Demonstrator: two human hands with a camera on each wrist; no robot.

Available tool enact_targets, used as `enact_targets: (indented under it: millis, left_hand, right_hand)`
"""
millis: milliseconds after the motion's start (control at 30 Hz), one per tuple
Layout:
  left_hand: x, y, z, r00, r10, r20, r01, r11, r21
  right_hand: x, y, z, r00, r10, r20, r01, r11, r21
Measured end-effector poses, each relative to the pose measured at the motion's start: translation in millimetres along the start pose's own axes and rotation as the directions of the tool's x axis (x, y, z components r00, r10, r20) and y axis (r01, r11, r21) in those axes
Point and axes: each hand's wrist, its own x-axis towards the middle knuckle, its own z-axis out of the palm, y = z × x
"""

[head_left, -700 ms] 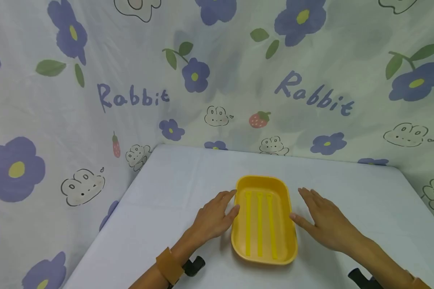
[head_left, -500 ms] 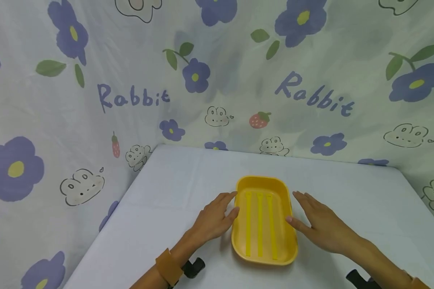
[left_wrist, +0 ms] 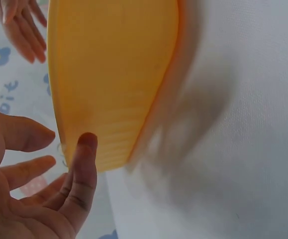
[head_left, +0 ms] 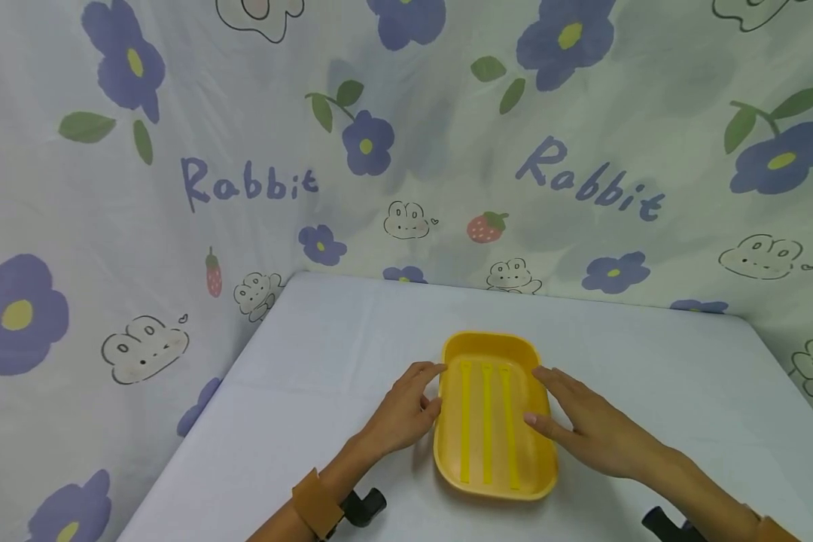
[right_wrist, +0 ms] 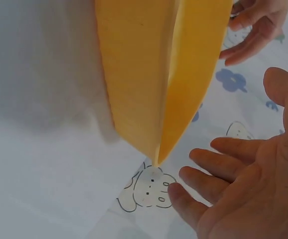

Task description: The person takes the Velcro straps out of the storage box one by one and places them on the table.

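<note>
Yellow plastic makes up the one object on the table: a shallow, rounded-rectangle tray (head_left: pixel 494 414) with three raised ribs running lengthwise along its floor. It sits near the middle of a table (head_left: pixel 325 354) covered in pale lilac cloth, its long side pointing away from the person.

One person's two bare hands flank the tray. The left hand (head_left: pixel 400 410) lies against the tray's left rim, fingers relaxed and slightly bent, with the thumb touching or almost touching the side wall. The right hand (head_left: pixel 583 425) reaches over the right rim, fingers straight and spread, and the fingertips hover above or rest on the edge (the head view does not settle which). Neither hand has closed around anything. The wrist views show open palms beside the tray's smooth outer wall.

The tray looks light, rigid and thin-walled, probably somewhat slippery on its glossy sides. Its outward-flaring rim along the two long edges appears the surest place to take hold, one hand on each side.

Counted: one tray, three ribs, two hands, two brown wrist straps.

Behind the table hangs a white curtain (head_left: pixel 176 150) printed with purple flowers, strawberries, small rabbits and the word "Rabbit".
</note>
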Motion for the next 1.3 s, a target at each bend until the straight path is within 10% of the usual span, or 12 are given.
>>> enact_targets:
  millis: [433, 1300]
  left_hand:
    - [2.7, -2.5, 0.6, 0.999, -0.004, 0.042, 0.007, 0.997, -0.074]
    - [3.9, -8.8, 2.7, 0.997, 0.034, 0.068, -0.021, 0.984, -0.177]
  right_hand:
    - [8.0, -1, 9, 0.994, -0.096, -0.055, 0.092, 0.993, -0.077]
    - [30.0, 1, 31, 0.957, -0.260, 0.126, 0.280, 0.944, -0.177]
